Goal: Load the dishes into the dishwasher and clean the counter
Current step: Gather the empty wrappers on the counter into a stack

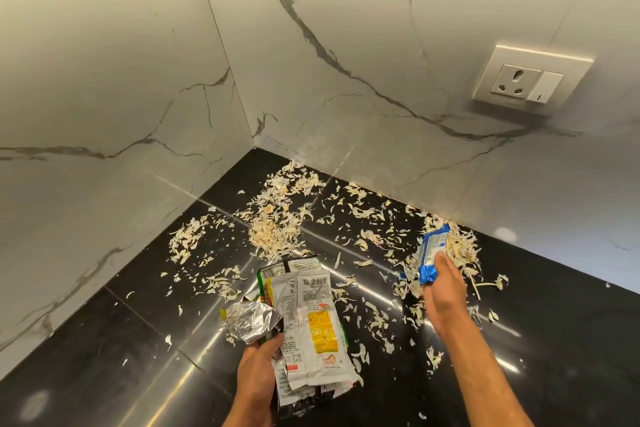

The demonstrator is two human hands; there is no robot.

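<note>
Counter-clean phase: left hand grips a bunch of empty snack wrappers at the frame's 6 o'clock, fingers curled round their lower ends, a crumpled foil piece at the bunch's 9 o'clock. Right hand at about 4 o'clock pinches the near end of a blue wrapper, which lies among pale peel scraps on the black counter.

Doing it well, my judgement: lift the blue wrapper straight up, shake off clinging peels (some rest on it), then stack it into the left bunch before sweeping scraps.

Blue wrapper's long axis runs roughly 6-to-12, free end toward 12, near the marble backsplash. The held bunch points likewise.
</note>
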